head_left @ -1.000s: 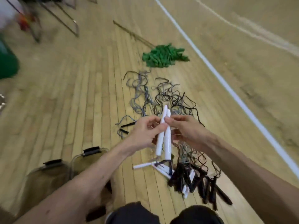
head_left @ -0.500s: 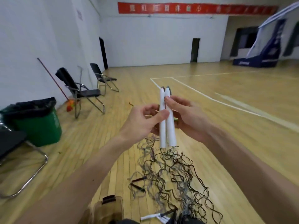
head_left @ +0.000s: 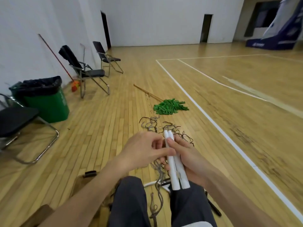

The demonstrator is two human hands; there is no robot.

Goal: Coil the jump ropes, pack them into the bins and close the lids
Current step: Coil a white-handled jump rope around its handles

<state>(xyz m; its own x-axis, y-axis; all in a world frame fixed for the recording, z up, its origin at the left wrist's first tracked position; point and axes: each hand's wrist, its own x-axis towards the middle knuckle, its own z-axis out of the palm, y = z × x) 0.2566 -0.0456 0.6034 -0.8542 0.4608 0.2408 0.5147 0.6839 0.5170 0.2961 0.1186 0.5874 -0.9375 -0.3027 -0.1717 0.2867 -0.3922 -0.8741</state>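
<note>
While the pair of white handles (head_left: pixel 172 169) lies side by side between both hands, its long axis runs almost straight away from the person: the near ends point down toward the lap, and the far ends tip up and forward over the jump-rope tangle (head_left: pixel 151 125) on the wooden floor (head_left: pixel 98 128). The right hand (head_left: pixel 188 154) is the main carrier. It cups the handles from the right and below, with fingers curled under them and the thumb laid across the top near the far ends. The left hand (head_left: pixel 142 149) comes in from the left, narrow rather than spread. Its thumb presses on the near-side handle at mid-length, and its other fingers are bent in behind, so it pinches more than wraps.

Loose cord (head_left: pixel 159 171) hangs below the hands and trails between the knees. Exactly where it leaves the handles cannot be made out. The clear bin (head_left: pixel 82 179) with a black latch sits low and to the left, just beside the left forearm and well apart from the right. Judging from this, the cord must be wound before anything goes that way, and the left hand looks freer to gather it.
</note>
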